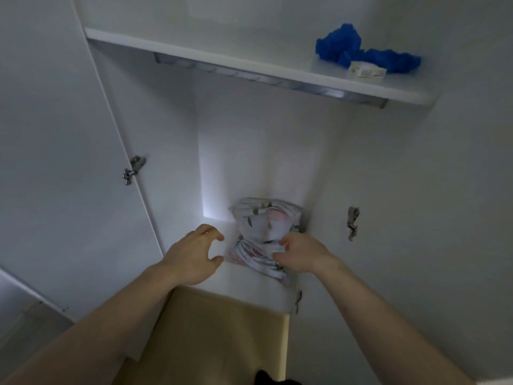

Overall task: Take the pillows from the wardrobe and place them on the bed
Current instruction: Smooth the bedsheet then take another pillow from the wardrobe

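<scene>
A white pillow with a floral print in grey and pink lies crumpled on the floor of the open white wardrobe, against its right wall. My right hand grips the pillow's right side, fingers curled into the fabric. My left hand hovers just left of the pillow with fingers and thumb spread in a curve, holding nothing. Whether its fingertips touch the pillow is unclear.
The wardrobe door stands open on the left. An upper shelf carries a blue bundle and a small white packet. Beige floor shows below the wardrobe's base. Metal hinges sit on the right wall.
</scene>
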Demonstrator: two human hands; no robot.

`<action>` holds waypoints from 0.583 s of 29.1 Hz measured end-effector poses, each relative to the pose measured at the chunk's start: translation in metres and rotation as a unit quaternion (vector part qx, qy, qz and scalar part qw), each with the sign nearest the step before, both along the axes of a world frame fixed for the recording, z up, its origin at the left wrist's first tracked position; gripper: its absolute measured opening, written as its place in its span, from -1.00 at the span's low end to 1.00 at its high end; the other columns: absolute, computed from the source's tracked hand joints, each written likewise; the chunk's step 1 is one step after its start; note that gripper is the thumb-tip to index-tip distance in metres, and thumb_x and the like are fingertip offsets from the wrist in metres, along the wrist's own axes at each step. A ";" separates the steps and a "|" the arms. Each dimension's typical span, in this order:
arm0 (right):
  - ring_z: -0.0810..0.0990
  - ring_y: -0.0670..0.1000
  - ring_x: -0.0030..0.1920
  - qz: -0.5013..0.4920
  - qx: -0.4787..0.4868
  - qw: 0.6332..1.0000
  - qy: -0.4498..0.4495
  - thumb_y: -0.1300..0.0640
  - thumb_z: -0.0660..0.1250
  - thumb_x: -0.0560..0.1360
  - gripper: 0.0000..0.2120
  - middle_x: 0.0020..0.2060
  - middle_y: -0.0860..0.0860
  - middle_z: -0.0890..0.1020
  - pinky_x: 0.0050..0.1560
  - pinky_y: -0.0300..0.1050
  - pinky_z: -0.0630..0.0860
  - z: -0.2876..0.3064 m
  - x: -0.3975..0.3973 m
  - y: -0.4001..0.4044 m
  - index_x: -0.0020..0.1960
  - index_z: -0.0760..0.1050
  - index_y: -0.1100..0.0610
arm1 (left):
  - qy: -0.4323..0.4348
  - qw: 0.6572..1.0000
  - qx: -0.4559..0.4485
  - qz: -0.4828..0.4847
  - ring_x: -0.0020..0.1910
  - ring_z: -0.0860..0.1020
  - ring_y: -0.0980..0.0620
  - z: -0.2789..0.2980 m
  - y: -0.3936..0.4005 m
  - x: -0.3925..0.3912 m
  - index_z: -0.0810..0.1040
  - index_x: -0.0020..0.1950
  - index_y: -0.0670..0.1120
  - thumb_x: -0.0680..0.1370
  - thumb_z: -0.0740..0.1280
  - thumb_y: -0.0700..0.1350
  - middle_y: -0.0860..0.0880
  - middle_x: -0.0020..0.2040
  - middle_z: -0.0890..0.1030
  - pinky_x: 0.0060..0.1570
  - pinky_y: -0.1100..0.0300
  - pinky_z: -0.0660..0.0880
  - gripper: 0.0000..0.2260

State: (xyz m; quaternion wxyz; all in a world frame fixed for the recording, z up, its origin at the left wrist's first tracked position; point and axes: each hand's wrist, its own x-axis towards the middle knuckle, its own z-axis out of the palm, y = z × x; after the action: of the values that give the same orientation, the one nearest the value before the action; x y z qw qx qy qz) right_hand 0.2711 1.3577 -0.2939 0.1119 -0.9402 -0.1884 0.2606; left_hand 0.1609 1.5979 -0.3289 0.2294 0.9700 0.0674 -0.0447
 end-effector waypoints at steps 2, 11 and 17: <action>0.53 0.09 0.33 -0.002 0.016 1.000 -0.009 -0.19 0.33 0.53 -0.48 0.34 0.02 0.56 0.20 -0.16 0.43 -0.013 0.018 0.017 0.40 0.48 0.04 | 0.007 1.000 -0.011 0.019 0.33 0.46 0.05 -0.008 0.011 0.004 0.40 0.45 0.09 0.59 0.34 0.10 0.14 0.47 0.33 0.26 0.09 0.46 -0.57; 0.49 0.13 0.35 0.038 0.001 0.999 0.011 -0.07 0.37 0.54 -0.42 0.42 0.09 0.46 0.31 -0.07 0.44 -0.095 0.088 0.084 0.49 0.35 0.09 | 0.077 0.992 -0.040 0.095 0.30 0.48 0.02 -0.067 0.057 0.043 0.42 0.44 0.07 0.57 0.37 0.03 0.09 0.49 0.34 0.25 0.03 0.48 -0.56; 0.41 0.18 0.42 0.045 -0.053 0.997 0.015 -0.10 0.41 0.48 -0.24 0.48 0.12 0.33 0.38 0.04 0.43 -0.173 0.154 0.109 0.57 0.19 0.09 | 0.103 0.987 -0.034 0.117 0.29 0.48 -0.02 -0.130 0.094 0.101 0.37 0.48 0.08 0.55 0.36 0.00 0.07 0.50 0.33 0.27 -0.03 0.48 -0.51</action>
State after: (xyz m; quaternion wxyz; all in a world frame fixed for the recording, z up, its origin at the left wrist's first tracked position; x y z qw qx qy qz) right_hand 0.4254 1.4666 -0.4666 0.0530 -0.9314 -0.2147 0.2893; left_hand 0.2615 1.6915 -0.4594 0.2581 0.9372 0.2020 -0.1196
